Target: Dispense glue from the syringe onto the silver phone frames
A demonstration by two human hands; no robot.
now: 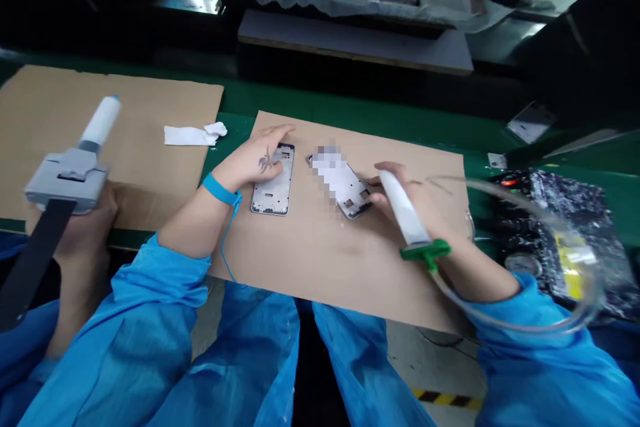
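Over the cardboard sheet's (pixel 300 253) left part, our left hand (pixel 257 157) bends palm-down across a flat, round-cornered phone frame (pixel 274 190), its grip apart — thumb away from the fingers. On the sheet's right side, our right hand (pixel 420 207) slants inward, grip clamped on a smooth white syringe (pixel 401 208) with a green winged cap (pixel 427 252) and clear, looping tube (pixel 530 328); its fingertips meet a tilted, metallic second frame (pixel 350 183) near the sheet's middle.

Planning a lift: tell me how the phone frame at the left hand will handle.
The phone frame looks stiff, its edges straight; probably light, being thin with cut-outs; and unlikely to roll, lying flat on the cardboard.
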